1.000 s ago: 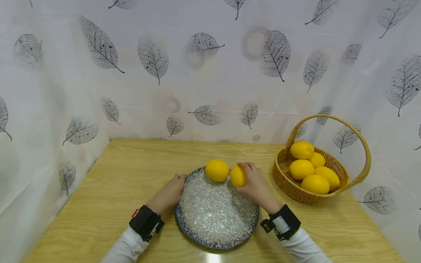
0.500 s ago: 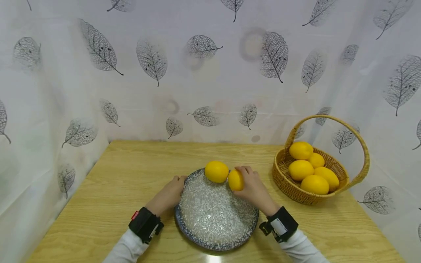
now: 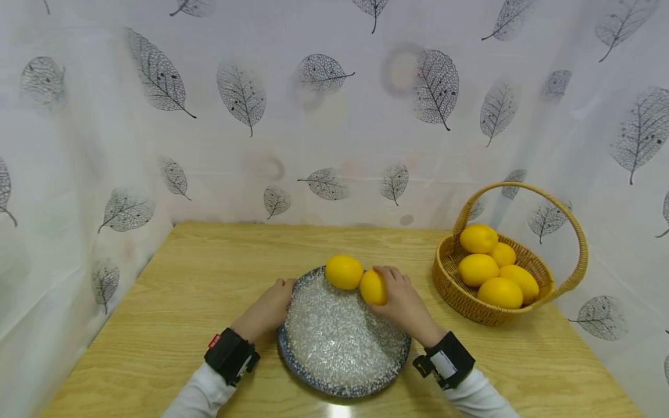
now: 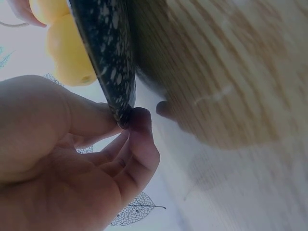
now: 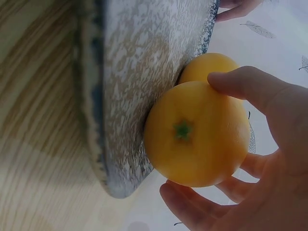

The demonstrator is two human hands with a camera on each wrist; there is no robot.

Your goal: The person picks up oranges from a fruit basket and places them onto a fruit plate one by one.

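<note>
Wooden table (image 3: pixel 198 273), right hand (image 3: pixel 405 302) nudged lemon (image 3: pixel 373 287) slightly inward on plate (image 3: pixel 340 348)

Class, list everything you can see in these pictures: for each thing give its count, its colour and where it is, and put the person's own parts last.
Lemons on plate: two, yellow, at the plate's far edge, side by side; the right one is held.
Lemons in basket: five, yellow, piled.
Plate: one, speckled grey-white with dark blue rim, table centre.
Basket: one, tan wicker with hoop handle, right of the plate.
Table: one, light wood.
Curtain: white with grey leaf prints, behind and at both sides.
Wrist straps: two, black.
Left hand: pinches the plate's left rim.
Right hand: grips the right lemon.
</note>
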